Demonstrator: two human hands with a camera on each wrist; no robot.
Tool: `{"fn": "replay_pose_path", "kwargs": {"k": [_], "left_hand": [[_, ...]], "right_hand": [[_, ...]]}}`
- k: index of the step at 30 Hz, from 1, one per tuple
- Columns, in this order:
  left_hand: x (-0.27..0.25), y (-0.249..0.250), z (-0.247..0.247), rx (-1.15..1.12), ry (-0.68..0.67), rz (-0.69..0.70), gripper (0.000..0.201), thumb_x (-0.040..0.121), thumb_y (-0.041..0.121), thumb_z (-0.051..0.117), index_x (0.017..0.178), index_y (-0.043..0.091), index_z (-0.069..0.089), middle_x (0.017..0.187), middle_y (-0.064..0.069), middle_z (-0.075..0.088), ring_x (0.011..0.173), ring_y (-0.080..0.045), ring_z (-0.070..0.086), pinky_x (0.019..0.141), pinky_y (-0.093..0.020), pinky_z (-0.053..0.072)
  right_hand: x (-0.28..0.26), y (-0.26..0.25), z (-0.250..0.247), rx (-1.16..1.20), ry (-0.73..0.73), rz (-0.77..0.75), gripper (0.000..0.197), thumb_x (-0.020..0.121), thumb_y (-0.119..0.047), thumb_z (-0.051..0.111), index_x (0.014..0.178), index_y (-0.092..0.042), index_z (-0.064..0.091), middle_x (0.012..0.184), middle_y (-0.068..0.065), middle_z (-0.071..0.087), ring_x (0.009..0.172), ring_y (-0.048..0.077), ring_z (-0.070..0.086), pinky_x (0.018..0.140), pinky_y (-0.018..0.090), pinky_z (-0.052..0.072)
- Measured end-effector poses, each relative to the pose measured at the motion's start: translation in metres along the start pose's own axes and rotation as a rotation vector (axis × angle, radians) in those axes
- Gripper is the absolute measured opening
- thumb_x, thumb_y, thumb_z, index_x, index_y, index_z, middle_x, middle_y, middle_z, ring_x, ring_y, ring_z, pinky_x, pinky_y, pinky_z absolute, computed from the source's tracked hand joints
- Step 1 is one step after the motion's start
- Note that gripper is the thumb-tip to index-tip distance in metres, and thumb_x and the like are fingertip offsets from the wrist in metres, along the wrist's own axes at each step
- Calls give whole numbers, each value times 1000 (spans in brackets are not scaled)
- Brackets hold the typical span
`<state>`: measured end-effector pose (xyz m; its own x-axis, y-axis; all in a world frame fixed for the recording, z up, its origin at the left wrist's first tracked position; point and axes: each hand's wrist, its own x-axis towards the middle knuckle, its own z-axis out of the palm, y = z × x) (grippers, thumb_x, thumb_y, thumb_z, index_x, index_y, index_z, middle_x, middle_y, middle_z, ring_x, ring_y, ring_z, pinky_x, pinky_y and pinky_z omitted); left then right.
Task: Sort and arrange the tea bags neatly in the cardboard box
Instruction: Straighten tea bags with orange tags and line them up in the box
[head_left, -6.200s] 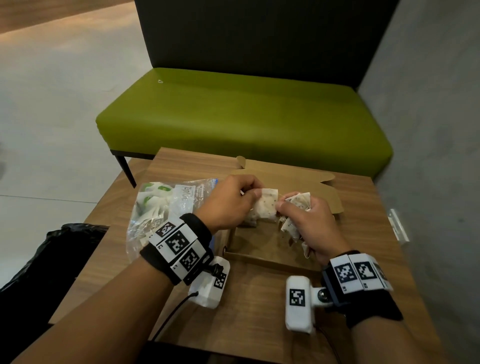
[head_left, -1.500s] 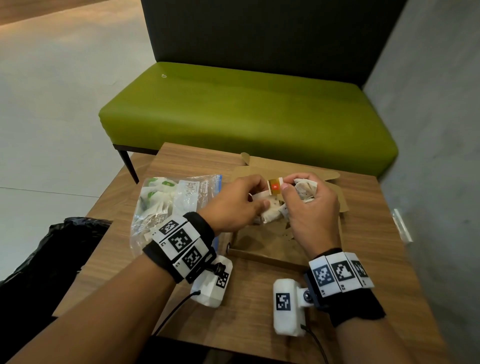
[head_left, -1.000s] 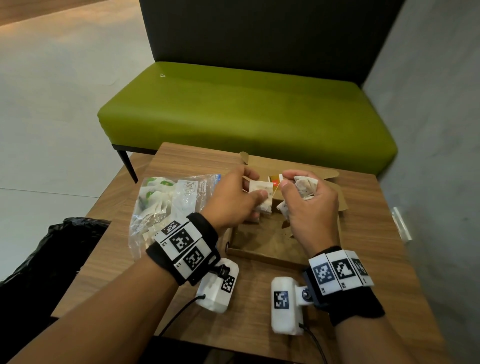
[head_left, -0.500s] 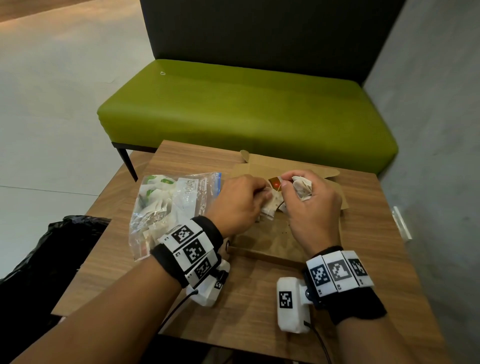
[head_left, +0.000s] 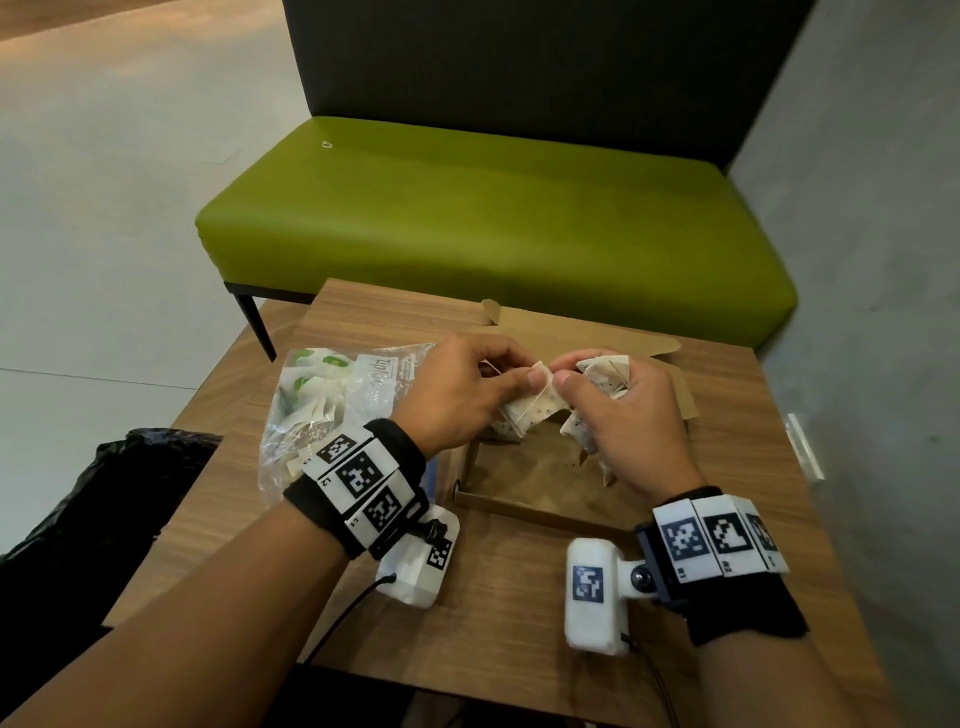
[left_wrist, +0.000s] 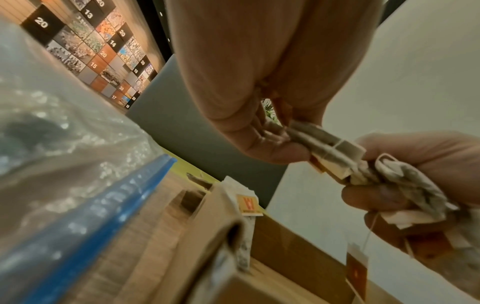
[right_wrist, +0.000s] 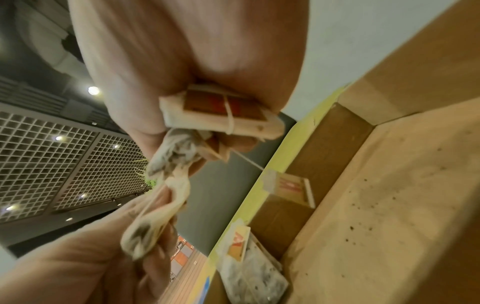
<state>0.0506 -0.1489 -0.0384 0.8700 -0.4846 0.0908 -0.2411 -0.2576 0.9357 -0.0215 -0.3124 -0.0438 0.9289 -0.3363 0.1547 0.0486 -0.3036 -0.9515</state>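
Observation:
Above the open cardboard box, my left hand pinches one speckled white tea bag between thumb and fingers. The right hand touches the same bag's top edge with its thumb and grips a crumpled bunch of tea bags. In the left wrist view the pinched tea bag meets the bunch, and a red tag dangles on its string. A few tea bags stand against the box's left wall. The box floor is bare, with specks of tea.
A clear plastic bag with more tea bags lies on the wooden table, left of the box. The box lid lies open at the back. A green bench stands beyond the table, a grey wall to the right.
Both hands stayed over the box, working the tea bags. The red tag seen between them half a second ago is hidden, and a speckled bag now hangs from my left hand's pinch.

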Motion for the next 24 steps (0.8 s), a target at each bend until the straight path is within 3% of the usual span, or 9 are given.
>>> {"fn": "replay_pose_path", "kwargs": {"k": [3,6,9,11,15,20,22,24], "left_hand": [[0,0,0,-1,24,-5,11,86,29,75,85,18,74,73,3,71,67,-23,67,67,-45,56],[-1,3,-1,-47,8,-20,17,88,27,73,88,10,70,80,-4,70,65,-17,62,63,-37,53],[-1,3,-1,-50,4,-45,20,91,28,69,89,8,67,88,-10,70,72,-21,66,71,-45,57],[0,-2,0,-20,74,-50,18,91,32,69,84,15,67,85,-5,71,78,-24,69,75,-52,58],[0,-3,5,30,189,-24,17,90,32,69,81,19,67,80,0,72,78,-20,69,75,-50,57],[-4,6,12,84,161,30,29,100,29,54,83,15,73,75,-7,71,73,-25,66,69,-48,54],[-3,4,9,55,127,13,30,101,27,53,86,14,74,79,-12,72,77,-30,66,71,-50,54],[-2,3,6,18,67,-15,24,99,23,56,90,14,76,83,-11,74,80,-27,68,77,-49,56]], "right_hand": [[-1,0,-1,37,-66,33,2,90,-19,74,91,-18,76,82,3,76,74,15,72,60,26,55],[-1,2,0,6,-70,56,6,89,-27,77,90,-22,75,80,2,75,72,13,70,59,25,53],[-1,6,2,-67,50,35,6,88,-28,76,84,-25,73,78,-2,73,70,11,68,60,29,53],[-1,6,2,-64,149,36,9,87,-29,76,81,-25,72,77,-2,73,72,13,69,63,32,56],[-3,0,8,52,25,168,15,89,-35,76,91,-20,74,81,1,75,74,11,72,63,29,55],[-5,-1,16,166,-17,228,25,86,-35,78,94,-12,75,81,3,77,74,13,73,64,31,56],[-5,-1,16,211,-15,232,23,86,-32,79,93,-11,74,81,4,77,73,13,73,63,29,56],[-5,0,16,222,-1,233,19,86,-30,79,89,-12,73,79,5,77,70,15,73,59,28,55]]}}
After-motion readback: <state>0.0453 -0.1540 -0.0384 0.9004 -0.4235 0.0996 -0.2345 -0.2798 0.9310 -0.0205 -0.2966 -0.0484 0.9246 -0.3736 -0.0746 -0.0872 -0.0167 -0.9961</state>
